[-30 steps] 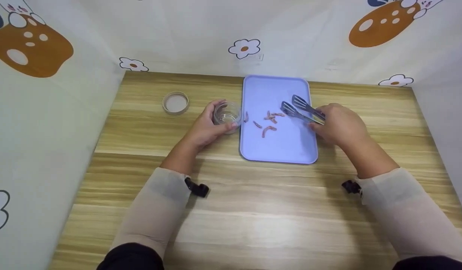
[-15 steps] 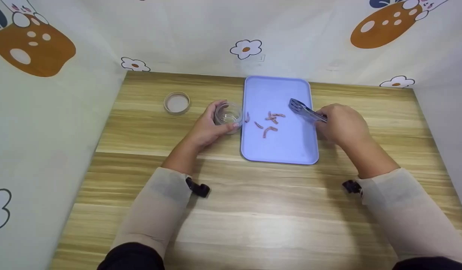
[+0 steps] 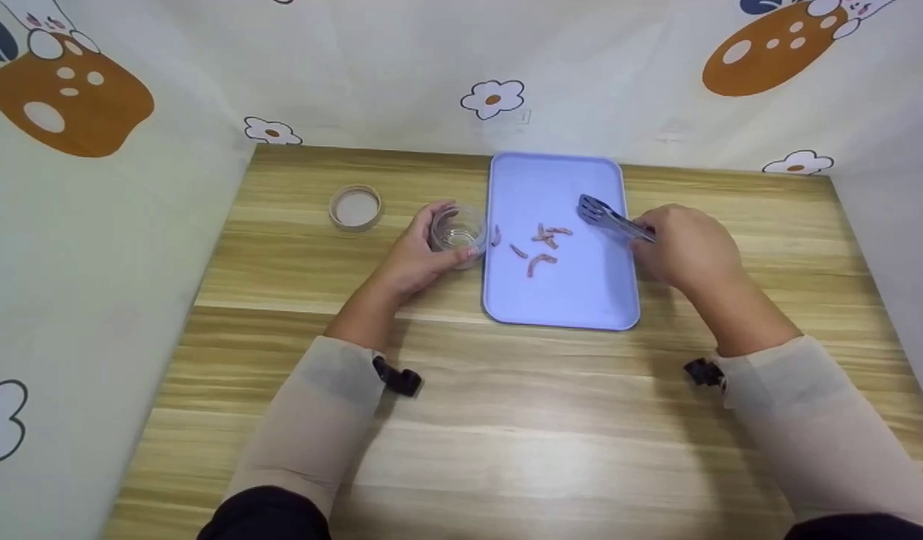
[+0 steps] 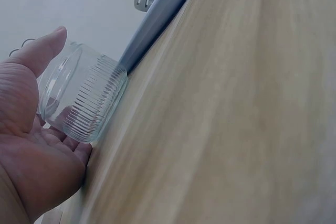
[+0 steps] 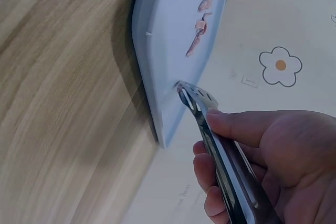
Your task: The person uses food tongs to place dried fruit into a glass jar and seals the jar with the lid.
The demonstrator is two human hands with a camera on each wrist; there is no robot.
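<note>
the left hand [image 3: 418,262] holds a clear glass jar [image 3: 457,229], with the thumb on one side and the fingers curled round the other. the jar stands up on the wooden table [image 3: 468,375], right by the left edge of a light blue tray [image 3: 562,296]. the left wrist view shows thin lines all round the lower part of the jar.

the right hand [image 3: 690,244] grips shiny metal tongs [image 3: 611,217]. the thumb is on top and the fingers bend round the other side. the two ends of the tongs are close together, and they have slots in them. they point over the right part of the tray, but i can't tell if they touch it or pinch anything.

small pinkish-brown bits [image 3: 537,262] lie on the tray. some are in a little heap near the middle, one is curved, and one is by the edge next to the jar.

a round lid [image 3: 355,208] lies on the table, to the left of the jar. behind it all is a pale wall [image 3: 379,67] with flowers [image 3: 492,99] on it.
</note>
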